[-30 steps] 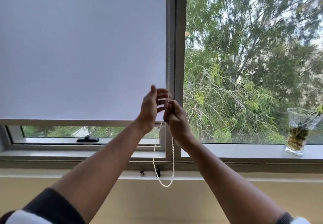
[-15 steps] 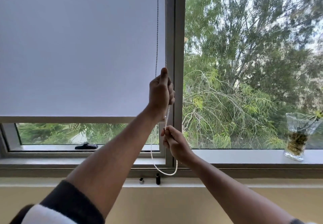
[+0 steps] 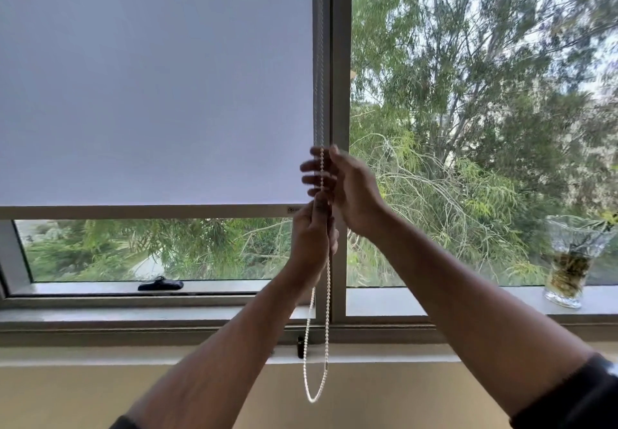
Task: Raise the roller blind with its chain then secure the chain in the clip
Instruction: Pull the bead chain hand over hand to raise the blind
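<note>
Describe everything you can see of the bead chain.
The bead chain is a loop of small white beads, plastic by the look of it. It runs down along the blind's right edge beside the window frame and hangs to a curved bottom below the sill. The left hand has a closed grip on it; the right hand, fingers spread and blurred, reaches for it just above.

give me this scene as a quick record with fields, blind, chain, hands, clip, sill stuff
blind: blind mostly down, its bottom bar above a strip of open glass
chain: beaded chain runs up beside the frame; its loop hangs free below the sill
left hand: left hand closed on the chain, lower
right hand: right hand higher, fingers spread around the chain
clip: small dark clip beside the chain, chain not in it
sill: glass vase far right; black window latch on the left
</note>
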{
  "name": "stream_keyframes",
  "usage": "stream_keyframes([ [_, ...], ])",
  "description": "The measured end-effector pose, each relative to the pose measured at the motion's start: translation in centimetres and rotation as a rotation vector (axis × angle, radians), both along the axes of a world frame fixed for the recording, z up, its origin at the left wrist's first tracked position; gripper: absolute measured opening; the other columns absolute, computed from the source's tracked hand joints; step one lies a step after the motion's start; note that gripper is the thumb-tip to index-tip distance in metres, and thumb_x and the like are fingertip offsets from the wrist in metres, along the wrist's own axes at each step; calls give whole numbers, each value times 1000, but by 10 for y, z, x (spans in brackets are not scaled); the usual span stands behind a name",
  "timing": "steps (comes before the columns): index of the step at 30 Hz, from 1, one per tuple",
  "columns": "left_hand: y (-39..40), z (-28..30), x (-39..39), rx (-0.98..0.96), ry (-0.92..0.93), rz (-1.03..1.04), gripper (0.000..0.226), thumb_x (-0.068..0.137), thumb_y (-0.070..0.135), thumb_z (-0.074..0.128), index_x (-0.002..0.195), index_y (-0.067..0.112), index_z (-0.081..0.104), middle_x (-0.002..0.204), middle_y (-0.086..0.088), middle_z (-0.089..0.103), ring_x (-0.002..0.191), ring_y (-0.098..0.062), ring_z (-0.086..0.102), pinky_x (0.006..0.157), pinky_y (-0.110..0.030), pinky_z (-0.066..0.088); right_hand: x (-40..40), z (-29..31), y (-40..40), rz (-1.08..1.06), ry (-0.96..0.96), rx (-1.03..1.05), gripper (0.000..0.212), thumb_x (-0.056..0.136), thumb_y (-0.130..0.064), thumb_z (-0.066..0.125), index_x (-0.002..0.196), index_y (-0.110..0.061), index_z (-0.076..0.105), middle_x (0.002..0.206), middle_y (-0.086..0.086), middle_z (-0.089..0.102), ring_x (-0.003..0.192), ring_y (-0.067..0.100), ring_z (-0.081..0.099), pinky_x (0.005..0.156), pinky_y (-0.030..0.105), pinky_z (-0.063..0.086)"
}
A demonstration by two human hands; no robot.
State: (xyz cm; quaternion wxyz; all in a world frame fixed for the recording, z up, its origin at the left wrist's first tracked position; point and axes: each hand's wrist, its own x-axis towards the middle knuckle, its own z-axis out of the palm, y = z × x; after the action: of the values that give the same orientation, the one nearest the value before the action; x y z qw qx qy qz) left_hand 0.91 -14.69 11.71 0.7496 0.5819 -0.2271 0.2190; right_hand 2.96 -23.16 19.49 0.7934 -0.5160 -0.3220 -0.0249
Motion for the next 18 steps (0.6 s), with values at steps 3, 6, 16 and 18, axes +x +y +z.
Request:
stream_keyframes([
  [3, 3, -2, 3, 28, 17, -8, 46, 104, 42, 40, 61, 27, 38, 42, 10, 31, 31, -7, 24, 36, -17, 23, -3, 53, 7, 8, 0, 94, 35, 108, -32, 41, 112, -12, 69, 68, -2, 62, 51, 8, 51, 46, 22, 37],
  [6, 9, -4, 6, 62, 21, 12, 42, 103, 42, 42, 65, 25, 38, 44, 8, 29, 32, -8, 24, 37, -20, 18, -7, 75, 21, -59, -43, 188, 29, 109, -22, 41, 95, -16, 66, 53, -8, 40, 40, 6, 29, 39, 19, 19],
  [16, 76, -13, 29, 348, 169, 69, 55, 100, 53, 29, 92, 15, 68, 78, -4, 75, 71, -19, 68, 71, -32, 49, -7, 9, 37, -103, -81, 150, 33, 111, -14, 32, 84, -21, 50, 51, -6, 31, 36, 4, 20, 37, 19, 11],
  [18, 79, 14, 29, 275, 153, 79, 56, 96, 58, 28, 98, 20, 70, 87, 1, 78, 81, -13, 71, 76, -33, 50, -8, -1, 36, -142, -118, 128, 33, 111, -13, 32, 84, -18, 49, 48, -6, 32, 34, 3, 22, 35, 17, 15],
])
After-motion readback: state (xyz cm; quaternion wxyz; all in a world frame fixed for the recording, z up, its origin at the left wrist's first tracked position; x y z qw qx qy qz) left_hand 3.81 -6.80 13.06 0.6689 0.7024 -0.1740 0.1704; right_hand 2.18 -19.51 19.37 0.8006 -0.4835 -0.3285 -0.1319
